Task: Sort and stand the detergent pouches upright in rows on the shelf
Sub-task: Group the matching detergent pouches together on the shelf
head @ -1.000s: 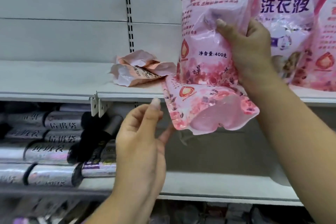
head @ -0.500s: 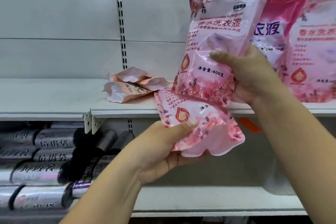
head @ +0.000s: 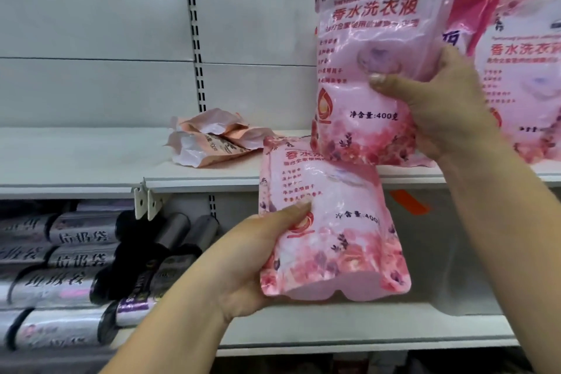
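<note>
**Two pink pouches, one in each hand**

The right hand (head: 440, 109) grips a tall pink pouch (head: 373, 48) by its side, thumb on the front. Its bottom sits at the front of the shelf (head: 91, 155), and it stands upright. The left hand (head: 252, 264) holds a second pink pouch (head: 328, 231) just below the shelf edge, thumb pressed on its front. More pink pouches (head: 522, 70) stand to the right. Some crumpled orange pouches (head: 209, 143) lie flat on the shelf. Dark rolls (head: 76, 252) are stacked on the shelf below.

The head view looks forward and slightly down, close to the shelf (head: 91, 158), facing its back wall.
</note>
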{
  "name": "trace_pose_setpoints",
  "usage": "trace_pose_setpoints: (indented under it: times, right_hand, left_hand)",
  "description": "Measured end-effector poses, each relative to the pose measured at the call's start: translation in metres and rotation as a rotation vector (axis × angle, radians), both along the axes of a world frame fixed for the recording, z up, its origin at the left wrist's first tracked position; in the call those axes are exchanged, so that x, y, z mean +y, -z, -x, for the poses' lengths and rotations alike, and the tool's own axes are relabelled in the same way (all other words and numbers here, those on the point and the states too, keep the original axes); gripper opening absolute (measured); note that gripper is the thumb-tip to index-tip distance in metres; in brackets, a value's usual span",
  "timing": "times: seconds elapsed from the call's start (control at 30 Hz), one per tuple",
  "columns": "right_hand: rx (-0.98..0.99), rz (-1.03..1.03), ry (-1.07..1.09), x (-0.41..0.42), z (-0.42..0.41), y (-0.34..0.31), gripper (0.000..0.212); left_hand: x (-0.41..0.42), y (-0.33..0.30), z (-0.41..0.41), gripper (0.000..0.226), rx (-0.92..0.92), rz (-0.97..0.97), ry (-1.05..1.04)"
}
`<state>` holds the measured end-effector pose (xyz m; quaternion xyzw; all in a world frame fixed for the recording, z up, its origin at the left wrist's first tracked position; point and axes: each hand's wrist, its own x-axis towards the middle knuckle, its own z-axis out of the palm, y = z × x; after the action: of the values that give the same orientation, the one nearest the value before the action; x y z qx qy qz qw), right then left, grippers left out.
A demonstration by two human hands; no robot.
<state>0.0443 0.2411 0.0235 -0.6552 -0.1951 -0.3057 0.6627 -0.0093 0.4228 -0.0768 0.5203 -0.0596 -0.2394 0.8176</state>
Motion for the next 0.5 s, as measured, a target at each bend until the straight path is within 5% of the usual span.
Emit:
trace_pose_setpoints:
  times: [0.27, 0.5]
  right_hand:
    - [-0.242, 0.029, 0.132, 0.022, -0.007, -0.018, 0.039]
    - [-0.235, -0.081, 0.103, 0.061, -0.065, -0.047, 0.053]
  left_hand:
    - [0.028, -0.037, -0.002, 0.022, -0.366, -0.31, -0.148]
    - [0.076, -0.086, -0.026, 0.012, -0.492, -0.247, -0.453]
